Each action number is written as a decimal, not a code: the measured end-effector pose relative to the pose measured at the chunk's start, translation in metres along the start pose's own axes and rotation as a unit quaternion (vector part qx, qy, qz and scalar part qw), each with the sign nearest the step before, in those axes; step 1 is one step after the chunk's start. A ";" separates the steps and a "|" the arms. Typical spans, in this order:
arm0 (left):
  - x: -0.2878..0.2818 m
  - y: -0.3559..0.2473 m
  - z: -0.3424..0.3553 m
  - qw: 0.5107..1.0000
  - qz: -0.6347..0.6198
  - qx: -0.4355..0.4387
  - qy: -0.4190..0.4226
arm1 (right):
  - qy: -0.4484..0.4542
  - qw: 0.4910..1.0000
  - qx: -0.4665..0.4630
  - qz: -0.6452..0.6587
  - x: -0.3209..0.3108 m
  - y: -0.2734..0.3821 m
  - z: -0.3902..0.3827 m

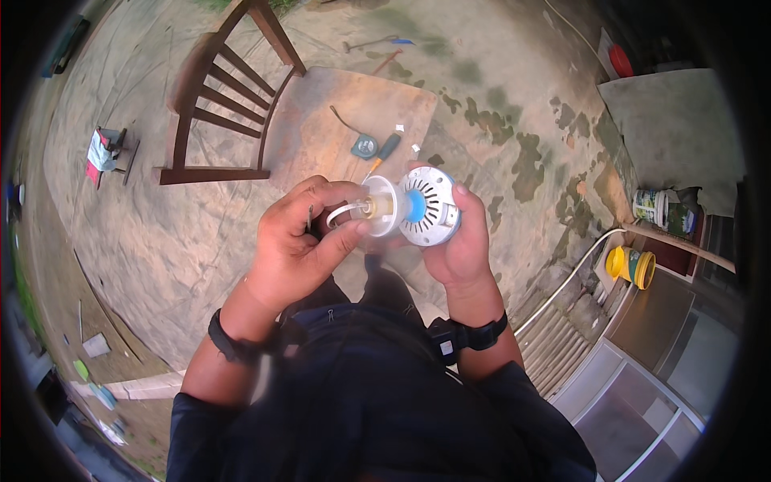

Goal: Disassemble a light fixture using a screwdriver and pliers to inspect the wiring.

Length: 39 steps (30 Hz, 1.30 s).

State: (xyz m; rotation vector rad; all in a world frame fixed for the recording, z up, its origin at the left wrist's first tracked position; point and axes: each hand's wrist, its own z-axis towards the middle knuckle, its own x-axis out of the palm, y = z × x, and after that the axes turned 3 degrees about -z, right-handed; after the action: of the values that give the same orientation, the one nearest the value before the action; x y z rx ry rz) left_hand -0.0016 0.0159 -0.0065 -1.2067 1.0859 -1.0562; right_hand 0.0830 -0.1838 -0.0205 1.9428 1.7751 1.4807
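My left hand (pixel 301 233) pinches a clear cup-shaped plastic part (pixel 384 207) by its open side. A white loop (pixel 341 210) curves out of its mouth, and a yellowish core shows inside. A small dark thin piece (pixel 310 218) sticks up among the left fingers; its kind is unclear. In my right hand (pixel 459 241) is a round white slotted housing (pixel 430 210) with a blue centre, gripped by its edge. The narrow end of the clear part meets that blue centre; whether they are joined I cannot tell.
Beyond my hands stands a wooden chair (pixel 345 92). On its seat lie a tape measure (pixel 365 146), a screwdriver (pixel 385 151) and small white scraps. A hammer-like tool (pixel 373 42) rests on the concrete behind. To the right are a yellow bucket (pixel 630 267) and a pale hose (pixel 562 283).
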 end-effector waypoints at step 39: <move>-0.014 0.002 -0.005 0.958 -0.174 -0.226 0.019 | 0.052 0.970 -0.102 -0.215 0.022 0.032 -0.014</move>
State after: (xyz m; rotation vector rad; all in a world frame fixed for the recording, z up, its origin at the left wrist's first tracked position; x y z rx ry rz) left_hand -0.0087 0.0286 -0.0077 -1.7997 1.2120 -1.1307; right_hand 0.0911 -0.1822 0.0199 1.2989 1.8471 1.5524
